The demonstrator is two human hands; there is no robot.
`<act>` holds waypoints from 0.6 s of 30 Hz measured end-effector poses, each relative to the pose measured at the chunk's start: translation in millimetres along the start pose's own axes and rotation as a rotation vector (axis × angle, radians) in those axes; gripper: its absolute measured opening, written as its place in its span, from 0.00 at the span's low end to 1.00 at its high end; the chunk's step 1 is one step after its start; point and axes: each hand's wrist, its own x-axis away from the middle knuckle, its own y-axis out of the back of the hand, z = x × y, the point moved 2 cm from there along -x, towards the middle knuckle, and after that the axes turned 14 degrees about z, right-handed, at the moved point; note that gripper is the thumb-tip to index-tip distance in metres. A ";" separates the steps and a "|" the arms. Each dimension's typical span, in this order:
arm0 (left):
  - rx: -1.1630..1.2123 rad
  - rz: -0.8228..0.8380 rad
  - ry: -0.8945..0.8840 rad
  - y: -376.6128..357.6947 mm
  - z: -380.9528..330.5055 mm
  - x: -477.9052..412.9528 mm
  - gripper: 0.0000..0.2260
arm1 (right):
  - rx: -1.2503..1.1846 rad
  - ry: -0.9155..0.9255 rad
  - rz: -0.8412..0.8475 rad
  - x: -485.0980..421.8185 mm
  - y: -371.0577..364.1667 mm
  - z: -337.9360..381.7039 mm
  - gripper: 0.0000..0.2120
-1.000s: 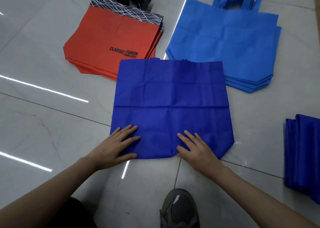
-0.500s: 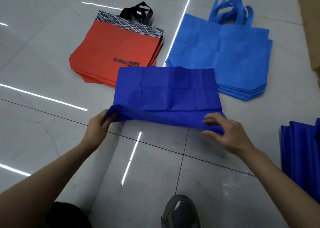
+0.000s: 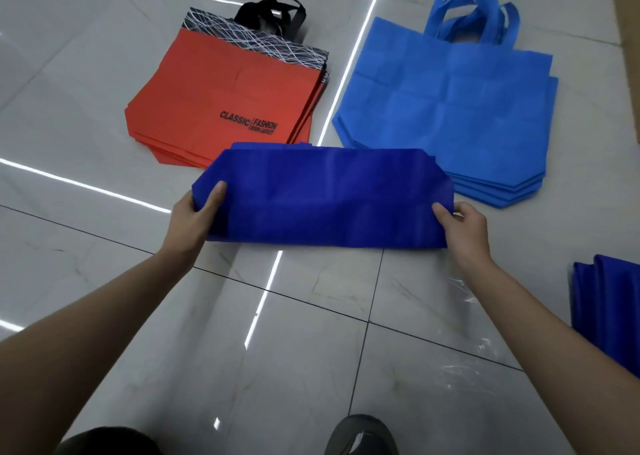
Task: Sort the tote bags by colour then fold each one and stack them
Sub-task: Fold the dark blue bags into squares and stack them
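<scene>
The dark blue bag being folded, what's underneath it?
The dark blue bag overlaps the near edges of the orange bag stack and light blue bag stack. Otherwise only grey floor tiles surround it; anything beneath is covered.

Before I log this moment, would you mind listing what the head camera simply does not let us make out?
- Dark blue pile, head view: cut off by the right edge, so its count and folds are unknown.
- Dark blue bag: handles hidden under the folded cloth.
- Both hands: the left hand and right hand have fingers hidden beneath the bag.
- Orange stack and light blue stack: layers too thin to count.
</scene>
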 end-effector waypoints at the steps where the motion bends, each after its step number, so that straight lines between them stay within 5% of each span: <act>1: -0.013 -0.005 0.008 -2.6 4.1 -3.0 0.16 | 0.035 -0.034 -0.037 -6.0 -4.4 -0.4 0.13; 8: -0.164 -0.027 0.049 -5.3 23.6 -21.5 0.15 | 0.310 -0.148 -0.317 -15.4 -22.0 -14.7 0.11; 15: -0.631 -0.103 0.069 -11.9 32.7 -35.7 0.15 | 0.596 -0.245 -0.506 -11.5 -44.5 -11.9 0.15; 18: -0.732 -0.163 0.066 -19.8 30.0 -34.7 0.15 | 0.661 0.046 -0.576 -8.8 -67.3 -1.3 0.23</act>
